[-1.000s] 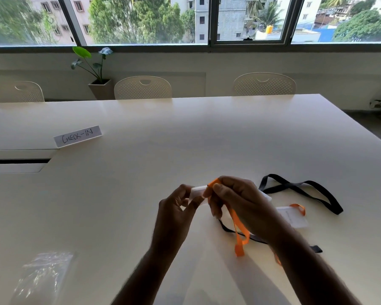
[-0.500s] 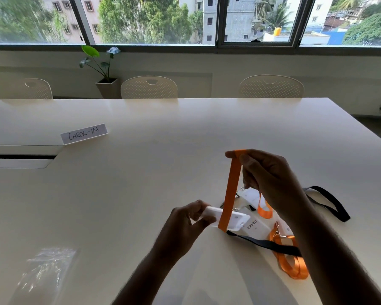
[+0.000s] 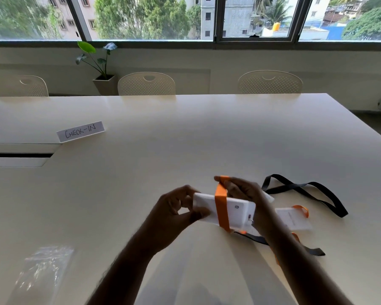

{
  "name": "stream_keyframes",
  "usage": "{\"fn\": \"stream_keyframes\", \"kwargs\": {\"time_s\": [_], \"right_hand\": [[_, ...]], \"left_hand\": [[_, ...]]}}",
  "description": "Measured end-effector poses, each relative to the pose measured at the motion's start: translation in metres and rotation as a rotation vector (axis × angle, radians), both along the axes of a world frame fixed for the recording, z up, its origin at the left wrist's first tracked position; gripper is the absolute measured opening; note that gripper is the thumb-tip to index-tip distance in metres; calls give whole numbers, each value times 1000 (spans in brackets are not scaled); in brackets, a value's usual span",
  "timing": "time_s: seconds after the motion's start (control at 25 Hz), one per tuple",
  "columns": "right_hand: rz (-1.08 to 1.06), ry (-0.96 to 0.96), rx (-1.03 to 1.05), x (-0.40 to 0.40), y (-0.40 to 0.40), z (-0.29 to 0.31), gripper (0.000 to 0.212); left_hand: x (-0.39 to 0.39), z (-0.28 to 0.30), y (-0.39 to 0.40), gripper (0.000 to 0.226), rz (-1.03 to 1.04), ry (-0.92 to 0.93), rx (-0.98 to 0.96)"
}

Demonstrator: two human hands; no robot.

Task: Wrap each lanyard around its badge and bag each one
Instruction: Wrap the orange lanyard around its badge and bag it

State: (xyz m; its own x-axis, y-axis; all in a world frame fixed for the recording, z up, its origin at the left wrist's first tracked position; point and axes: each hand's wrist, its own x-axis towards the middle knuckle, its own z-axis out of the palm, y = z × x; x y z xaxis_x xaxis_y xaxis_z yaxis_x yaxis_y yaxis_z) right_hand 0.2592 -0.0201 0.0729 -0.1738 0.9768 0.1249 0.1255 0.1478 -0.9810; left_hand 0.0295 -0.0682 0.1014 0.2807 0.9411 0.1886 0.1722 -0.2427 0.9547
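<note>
Two hands: both work just above the near part of the desk (image 3: pixel 185 133), the left hand (image 3: pixel 174 213) at the badge's left end, the right hand (image 3: pixel 242 190) behind its right half.
Clear bags: a small heap of plastic bags (image 3: pixel 44 267) lies nearest, at the lower left, well apart from the hands and untouched.
Step in hand: winding the orange lanyard (image 3: pixel 221 208) round the white badge (image 3: pixel 224 211); one band already crosses its face upright, near the middle.
Doing it well: I judge each turn should be drawn snug and laid beside the last one, with the badge kept level and the strap flat, so the bundle stays slim enough for a bag.
Left grip: thumb and curled fingers pinch the badge's left end, closed firmly on it.
Right grip: thumb and forefinger nip the orange strap at the top of the band, just above the badge's upper edge; the other fingers are hidden behind the badge.
Loose tail: the rest of the orange strap trails down under the right forearm onto the desk.
Waiting pieces: a second white badge (image 3: pixel 294 219) with an orange loop lies just right of the hands, and a black lanyard (image 3: pixel 306 192) sprawls beyond it.
Farther off: a card reading CHECK-IN (image 3: pixel 80 131) stands to the left, well away.
</note>
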Motion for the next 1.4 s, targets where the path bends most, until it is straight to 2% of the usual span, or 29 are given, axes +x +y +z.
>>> {"fn": "stream_keyframes", "kwargs": {"time_s": [0.12,0.2,0.28,0.4,0.56,0.68,0.88,1.2,1.4], "right_hand": [[-57,-78,-52,-16,-18,-29,36],[-27,-23,-128,-26,-26,-40,33],[15,5,-170,-32,-31,-45,42],[105,75,-166,-37,-42,-40,32],[180,115,-159,-35,-59,-30,34],[182,106,-152,-35,-71,-11,29],[185,141,-178,-36,-86,12,28],[192,166,-102,-33,-87,30,24],[169,302,-110,-26,-74,41,20]], "left_hand": [[-3,0,6,18,83,-40,10],[-3,-1,10,16,136,-43,5],[-4,-4,14,14,210,-44,-5],[-6,-13,21,15,313,-12,-12],[-14,-17,28,27,391,-6,-6],[-16,-22,34,17,395,-4,-10],[-15,-31,41,21,484,45,9],[-19,-59,44,16,487,152,21],[-5,-62,34,12,411,182,55]]}}
